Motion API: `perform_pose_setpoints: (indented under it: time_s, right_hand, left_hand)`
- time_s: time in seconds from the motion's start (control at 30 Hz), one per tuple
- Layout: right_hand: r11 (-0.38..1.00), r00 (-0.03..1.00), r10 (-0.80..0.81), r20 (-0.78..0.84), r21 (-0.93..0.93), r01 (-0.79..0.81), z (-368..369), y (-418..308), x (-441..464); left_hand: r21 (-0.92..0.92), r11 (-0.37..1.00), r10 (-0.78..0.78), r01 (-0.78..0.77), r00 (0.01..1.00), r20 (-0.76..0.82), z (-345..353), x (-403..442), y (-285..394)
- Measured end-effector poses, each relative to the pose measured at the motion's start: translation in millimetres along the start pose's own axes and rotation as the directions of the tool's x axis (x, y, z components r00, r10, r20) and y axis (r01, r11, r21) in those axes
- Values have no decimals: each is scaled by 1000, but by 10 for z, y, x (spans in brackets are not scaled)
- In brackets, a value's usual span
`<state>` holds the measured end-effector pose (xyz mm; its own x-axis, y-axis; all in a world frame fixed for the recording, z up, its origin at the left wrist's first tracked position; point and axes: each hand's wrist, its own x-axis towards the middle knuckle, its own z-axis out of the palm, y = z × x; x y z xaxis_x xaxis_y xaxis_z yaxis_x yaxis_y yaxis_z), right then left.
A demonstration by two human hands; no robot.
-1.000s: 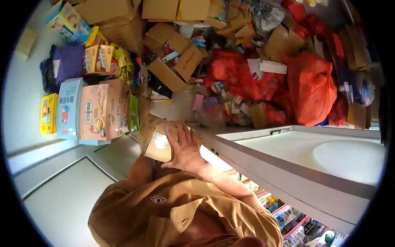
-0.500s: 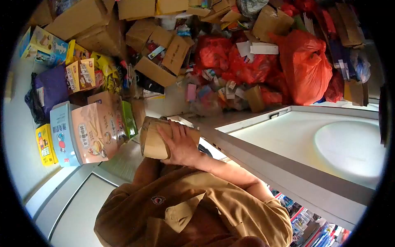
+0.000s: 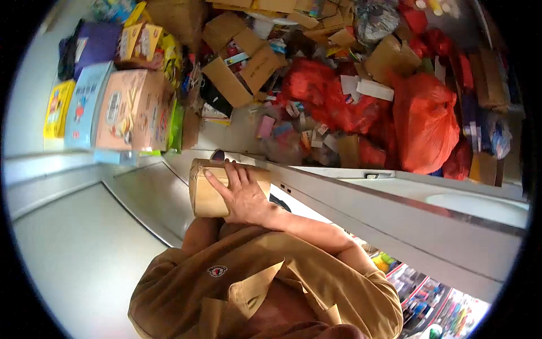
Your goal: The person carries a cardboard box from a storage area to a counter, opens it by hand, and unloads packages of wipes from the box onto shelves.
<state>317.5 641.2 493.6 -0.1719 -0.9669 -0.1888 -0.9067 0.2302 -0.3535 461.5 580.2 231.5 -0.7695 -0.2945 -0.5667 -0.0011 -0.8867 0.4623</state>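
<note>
A small brown cardboard box (image 3: 210, 195) is held close in front of the chest. My right hand (image 3: 245, 195) lies over its right part, fingers across the upper face and thumb toward the left, gripping it. My left forearm (image 3: 200, 234) runs up to the underside of the box, but the left hand itself is hidden behind it. The box looks closed on the sides that show.
Packaged goods, including a pink box (image 3: 132, 110) and a blue box (image 3: 87, 107), stand at upper left. Open cartons (image 3: 234, 82) and red plastic bags (image 3: 426, 124) fill the area ahead. A white-edged panel (image 3: 361, 206) crosses at right, with stocked shelves (image 3: 418, 299) below it.
The camera view has tilted and shifted, so the surroundings sit differently in the frame. My right hand stays on the box, which remains near the chest.
</note>
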Motion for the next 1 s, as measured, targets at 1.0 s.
perform_pose_setpoints:
  time_s: [1.0]
  right_hand:
    - [958, 922, 287, 260, -91, -273, 1014, 1544, -3675]
  left_hand:
    - [266, 963, 268, -43, 257, -929, -919, -2578, -3552]
